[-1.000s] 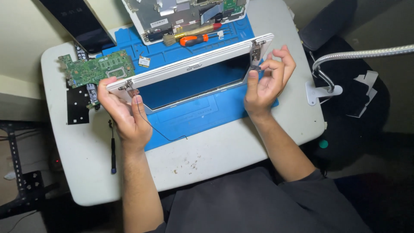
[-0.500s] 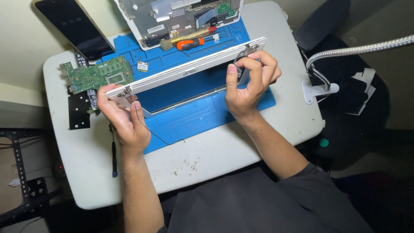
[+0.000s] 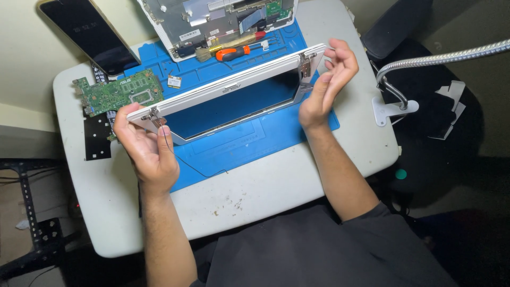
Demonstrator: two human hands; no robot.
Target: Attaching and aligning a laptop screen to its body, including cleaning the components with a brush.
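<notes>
We see a white laptop screen frame (image 3: pixel 228 93) held up on edge above a blue work mat (image 3: pixel 249 138), slanting from lower left to upper right. The left hand (image 3: pixel 149 149) has its grip closed on the frame's left corner, thumb and fingers pinching right at the metal hinge (image 3: pixel 150 114) there. A thin dark wire (image 3: pixel 186 162) trails from that corner down across the mat.

The right hand (image 3: pixel 326 85) is at the frame's far right end, beside the other hinge (image 3: pixel 304 62). Its grip is wide: the fingers are spread and curled, the palm turned toward the frame's edge. Whether the fingertips touch the frame we cannot tell.

Behind the frame, at the top of the mat, lies the opened white laptop base (image 3: pixel 218 18), and in front of it a small brush (image 3: pixel 226 47) and an orange-handled screwdriver (image 3: pixel 239 52). A green circuit board (image 3: pixel 117 94) lies to the left, half on the mat and half on the pale counter (image 3: pixel 276 191). A small square chip (image 3: pixel 173 82) lies just beside the board. A dark phone (image 3: pixel 87 29) leans at the counter's upper left corner, and a black strip (image 3: pixel 97 137) lies below the board. A lamp's bendy metal neck (image 3: pixel 441 57) reaches in from the right.
</notes>
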